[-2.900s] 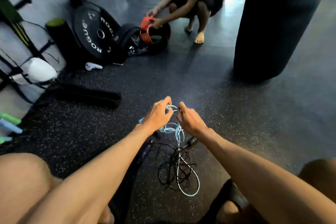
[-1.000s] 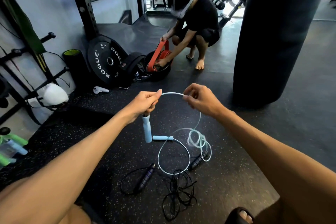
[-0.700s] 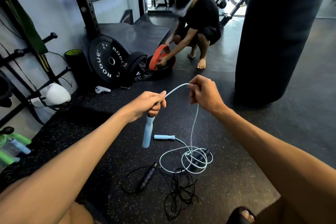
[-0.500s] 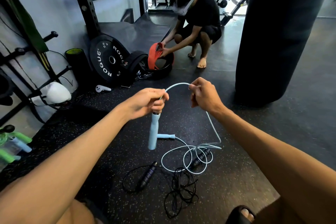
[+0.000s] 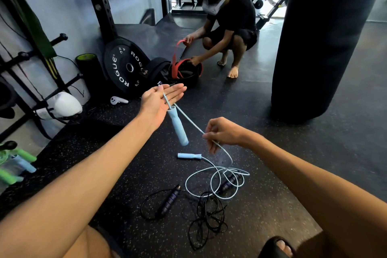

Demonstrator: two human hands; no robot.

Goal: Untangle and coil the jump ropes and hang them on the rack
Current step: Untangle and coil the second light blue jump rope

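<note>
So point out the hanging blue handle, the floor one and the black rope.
hanging blue handle (image 5: 177, 126), head view, middle of grip.
blue handle on the floor (image 5: 189, 155), head view, middle of grip.
black rope (image 5: 168, 200), head view, the handle outside the blue loops.

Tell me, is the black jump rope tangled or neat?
Tangled. The black jump rope lies on the floor in a messy bunch of crossing loops, not a coil.

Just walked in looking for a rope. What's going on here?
A person is sorting jump ropes. The light blue jump rope drapes over the open left hand, one handle dangling, while the right hand pinches its cord. Its other handle and loops lie on the floor, overlapping the tangled black jump rope. Neither is hung yet.
</note>
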